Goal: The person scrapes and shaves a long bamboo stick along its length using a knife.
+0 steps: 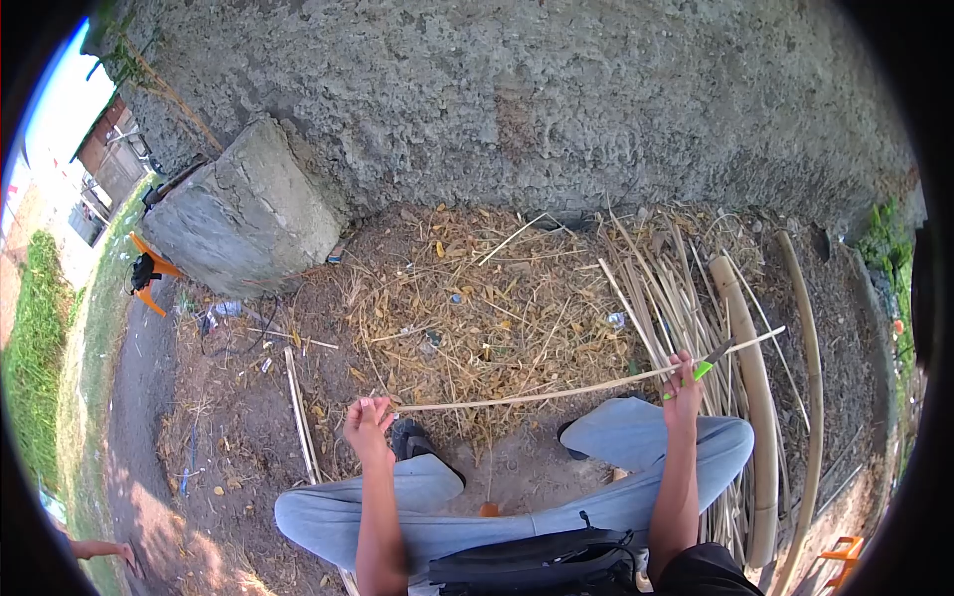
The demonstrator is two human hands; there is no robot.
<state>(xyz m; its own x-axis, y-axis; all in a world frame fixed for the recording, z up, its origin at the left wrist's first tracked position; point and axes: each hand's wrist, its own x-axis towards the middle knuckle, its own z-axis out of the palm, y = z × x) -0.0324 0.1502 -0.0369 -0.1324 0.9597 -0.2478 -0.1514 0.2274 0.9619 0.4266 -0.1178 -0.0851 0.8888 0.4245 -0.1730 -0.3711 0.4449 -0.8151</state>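
Observation:
A long, thin bamboo strip (pixel 537 398) stretches across above my knees, slightly bowed and higher at its right end. My left hand (pixel 369 429) has its fingertips closed at the strip's left end. Toward the other end, my right hand (pixel 682 392) is closed around a green-handled knife (pixel 717 356) and the strip together. The blade points up and to the right, lying close along the strip. Whether its edge touches the strip cannot be made out.
Bamboo strips (pixel 661 293) and thick bamboo poles (pixel 747 417) lie at right. Dry shavings and leaves (pixel 477 308) cover the ground before a rough wall (pixel 556 109). A concrete block (pixel 248 214) stands at left. Another person's hand (pixel 126 554) shows at the lower left.

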